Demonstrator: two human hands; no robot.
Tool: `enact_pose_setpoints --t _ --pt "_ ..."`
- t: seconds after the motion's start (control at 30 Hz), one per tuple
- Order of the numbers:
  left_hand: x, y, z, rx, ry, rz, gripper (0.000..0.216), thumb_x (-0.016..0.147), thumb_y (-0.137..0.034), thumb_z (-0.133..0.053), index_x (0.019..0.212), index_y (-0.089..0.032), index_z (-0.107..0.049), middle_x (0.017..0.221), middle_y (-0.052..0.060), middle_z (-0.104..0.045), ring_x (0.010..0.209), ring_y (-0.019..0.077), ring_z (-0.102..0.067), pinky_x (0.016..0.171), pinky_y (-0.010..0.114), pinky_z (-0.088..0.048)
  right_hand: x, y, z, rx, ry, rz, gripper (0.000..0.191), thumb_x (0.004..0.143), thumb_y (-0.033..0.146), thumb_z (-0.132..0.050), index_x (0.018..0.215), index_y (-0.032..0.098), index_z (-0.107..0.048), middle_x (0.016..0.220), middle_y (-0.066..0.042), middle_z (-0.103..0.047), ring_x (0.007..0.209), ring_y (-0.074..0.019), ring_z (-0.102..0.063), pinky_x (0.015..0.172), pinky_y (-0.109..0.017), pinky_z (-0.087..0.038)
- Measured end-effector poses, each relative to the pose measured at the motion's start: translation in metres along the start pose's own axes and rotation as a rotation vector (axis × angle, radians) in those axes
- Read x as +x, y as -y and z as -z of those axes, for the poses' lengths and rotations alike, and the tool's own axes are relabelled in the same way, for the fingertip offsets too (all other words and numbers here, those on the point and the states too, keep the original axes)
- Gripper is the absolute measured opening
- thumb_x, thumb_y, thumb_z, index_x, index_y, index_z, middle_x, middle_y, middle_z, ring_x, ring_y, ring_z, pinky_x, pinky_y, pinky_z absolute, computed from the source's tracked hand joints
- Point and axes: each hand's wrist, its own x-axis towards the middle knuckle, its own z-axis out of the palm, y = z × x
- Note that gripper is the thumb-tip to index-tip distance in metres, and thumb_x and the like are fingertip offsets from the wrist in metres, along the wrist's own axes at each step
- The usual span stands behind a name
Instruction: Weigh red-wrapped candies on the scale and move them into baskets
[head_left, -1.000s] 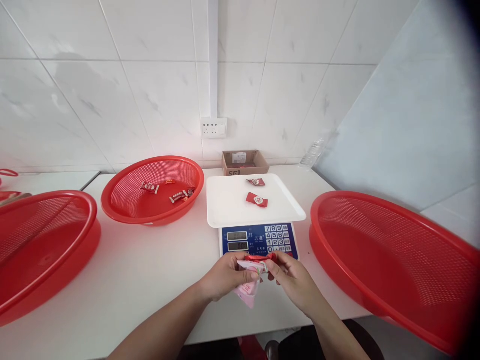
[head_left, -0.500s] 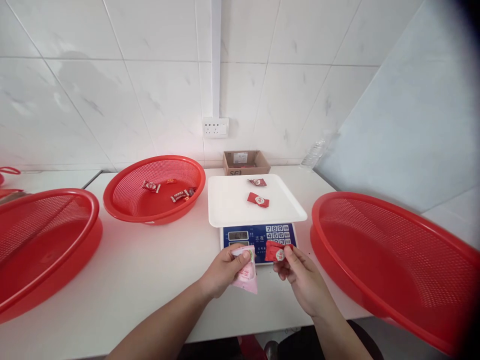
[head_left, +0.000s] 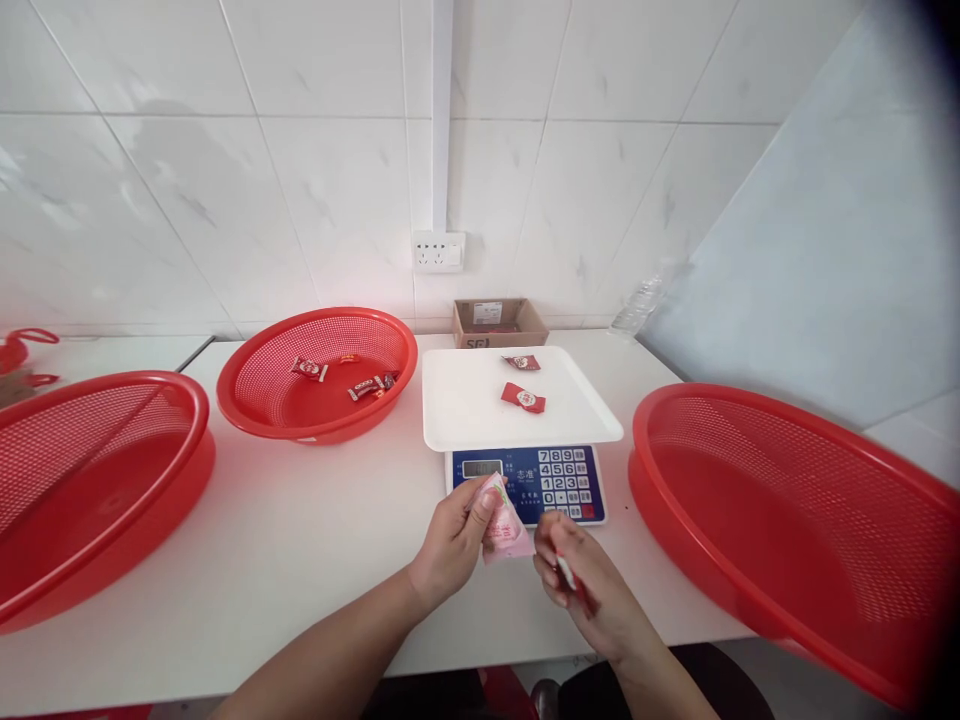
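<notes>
A pink candy packet [head_left: 507,530] is gripped between the thumb and fingers of my left hand [head_left: 457,530], in front of the scale. My right hand [head_left: 585,580], slightly blurred, is closed around a red wrapped candy [head_left: 576,585], partly hidden by the fingers. The right fingertips are close to the pink packet's lower right corner; whether they touch it I cannot tell. Behind both hands stands a blue digital scale [head_left: 536,470] with a white tray [head_left: 457,400] on top. Two red wrapped candies, a nearer one [head_left: 523,398] and a farther one [head_left: 521,362], lie on the tray.
A red basket [head_left: 315,430] at back left contains several wrapped candies [head_left: 365,388]. Other red baskets stand at far left [head_left: 105,530] and right [head_left: 697,540]. A cardboard box [head_left: 501,325] and clear plastic bottle [head_left: 636,308] stand near the tiled wall.
My right hand has turned and lowered, drawing the red candy into its fingers and away from the scale's keypad. My left hand has tilted the pink packet. The view has shifted slightly.
</notes>
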Motion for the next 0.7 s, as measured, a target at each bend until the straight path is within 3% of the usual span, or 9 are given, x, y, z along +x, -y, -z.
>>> enact_pose_setpoints --t 0.1,0.17,0.33,0.53,0.7 --pt "0.000 0.000 -0.001 -0.033 0.023 0.009 0.044 0.085 -0.052 -0.040 0.106 -0.017 -0.057 0.072 0.001 -0.054 0.059 0.0127 -0.046 0.054 0.024 -0.038 -0.001 -0.006 -0.007 -0.348 0.022 0.053 0.032 0.071 0.052 -0.061 0.076 0.022 -0.052 0.054 0.006 -0.041 0.045 -0.0072 -0.033 0.040 -0.019 -0.025" --pt "0.000 0.000 -0.001 -0.060 0.057 0.006 0.042 0.086 -0.052 -0.040 0.099 -0.017 -0.057 0.069 0.001 -0.053 0.057 0.0125 -0.046 0.055 0.025 -0.038 0.000 -0.008 -0.007 -0.446 0.010 0.112 0.033 0.074 0.052 -0.057 0.070 0.020 -0.054 0.055 0.005 -0.041 0.047 -0.0075 -0.034 0.043 -0.021 -0.027" --pt "0.003 0.000 0.003 -0.036 0.062 0.026 0.043 0.083 -0.053 -0.044 0.065 -0.015 -0.051 0.058 -0.002 -0.046 0.055 0.0101 -0.041 0.053 0.022 -0.034 0.003 -0.008 0.004 -0.237 0.012 0.119 0.034 0.074 0.049 -0.060 0.061 0.018 -0.052 0.049 0.008 -0.033 0.043 -0.0053 -0.028 0.041 -0.020 -0.022" --pt "0.007 0.004 0.006 -0.394 0.319 0.198 0.042 0.078 -0.054 -0.052 0.068 -0.013 -0.052 0.057 0.000 -0.051 0.050 0.0091 -0.045 0.051 0.022 -0.036 0.003 0.003 0.010 -0.027 0.071 0.053 0.031 0.067 0.046 -0.068 0.067 0.016 -0.060 0.053 0.006 -0.039 0.045 -0.0044 -0.029 0.040 -0.018 -0.023" --pt "0.007 0.006 0.009 -0.336 0.357 0.155 0.044 0.078 -0.055 -0.053 0.072 -0.011 -0.056 0.060 0.002 -0.053 0.054 0.0100 -0.048 0.055 0.023 -0.039 0.002 0.005 0.013 -0.140 0.097 0.060 0.031 0.072 0.046 -0.064 0.064 0.016 -0.057 0.052 0.005 -0.040 0.047 -0.0057 -0.032 0.043 -0.019 -0.026"
